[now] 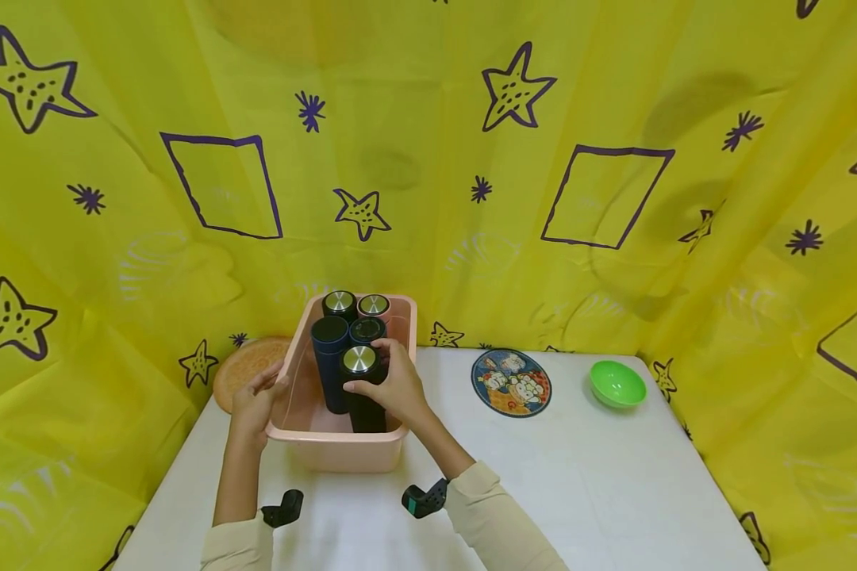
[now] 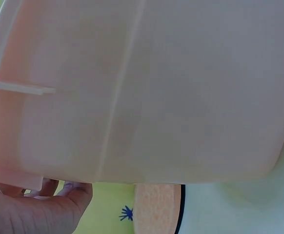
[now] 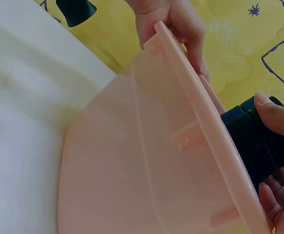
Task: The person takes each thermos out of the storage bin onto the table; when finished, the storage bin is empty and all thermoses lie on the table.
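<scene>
A pink plastic tub (image 1: 343,454) stands on the white table with several thermos bottles upright inside. My left hand (image 1: 253,404) grips the tub's left rim; the left wrist view shows its fingers (image 2: 76,195) hooked at that rim. Toward the front of the tub, my right hand (image 1: 400,388) holds a black thermos bottle (image 1: 361,362) with a shiny silver lid top, thumb and fingers around its upper part. Behind it are a dark blue bottle (image 1: 330,349), another dark bottle (image 1: 367,328), a black silver-topped bottle (image 1: 339,301) and a pink silver-topped one (image 1: 374,304). Their lower parts are partly hidden.
Left of the tub, partly behind it, lies a round tan mat (image 1: 246,361). To the right are a round blue patterned mat (image 1: 512,384) and a green bowl (image 1: 617,384). A yellow printed curtain (image 1: 428,159) encloses the table's back and sides.
</scene>
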A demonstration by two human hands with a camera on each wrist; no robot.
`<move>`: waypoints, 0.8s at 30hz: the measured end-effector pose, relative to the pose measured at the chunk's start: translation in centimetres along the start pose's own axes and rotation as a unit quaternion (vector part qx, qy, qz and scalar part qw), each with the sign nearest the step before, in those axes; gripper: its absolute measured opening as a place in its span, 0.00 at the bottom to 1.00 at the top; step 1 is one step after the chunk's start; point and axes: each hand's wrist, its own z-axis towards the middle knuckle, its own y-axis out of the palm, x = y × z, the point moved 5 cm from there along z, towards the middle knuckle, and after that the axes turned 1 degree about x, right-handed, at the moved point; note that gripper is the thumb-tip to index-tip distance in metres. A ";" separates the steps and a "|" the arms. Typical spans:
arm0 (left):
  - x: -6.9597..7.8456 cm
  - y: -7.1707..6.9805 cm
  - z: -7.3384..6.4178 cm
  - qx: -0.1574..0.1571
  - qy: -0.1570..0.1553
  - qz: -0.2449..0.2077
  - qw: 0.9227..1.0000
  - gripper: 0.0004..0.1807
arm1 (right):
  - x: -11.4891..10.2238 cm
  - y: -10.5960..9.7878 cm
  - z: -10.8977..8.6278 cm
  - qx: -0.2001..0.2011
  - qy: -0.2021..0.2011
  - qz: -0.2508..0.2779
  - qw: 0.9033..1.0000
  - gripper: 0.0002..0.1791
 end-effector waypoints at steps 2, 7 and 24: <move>0.0 0.0 0.0 0.002 -0.002 0.000 1.000 0.28 | 0.0 0.1 0.0 0.000 0.004 -0.013 1.000 0.42; -0.1 0.0 0.0 0.004 -0.003 -0.002 1.000 0.27 | 0.1 0.1 -0.1 0.001 0.011 -0.029 1.000 0.42; -0.1 0.1 0.0 0.002 -0.003 0.000 1.000 0.27 | 0.3 0.1 -0.4 -0.013 -0.005 -0.015 1.000 0.40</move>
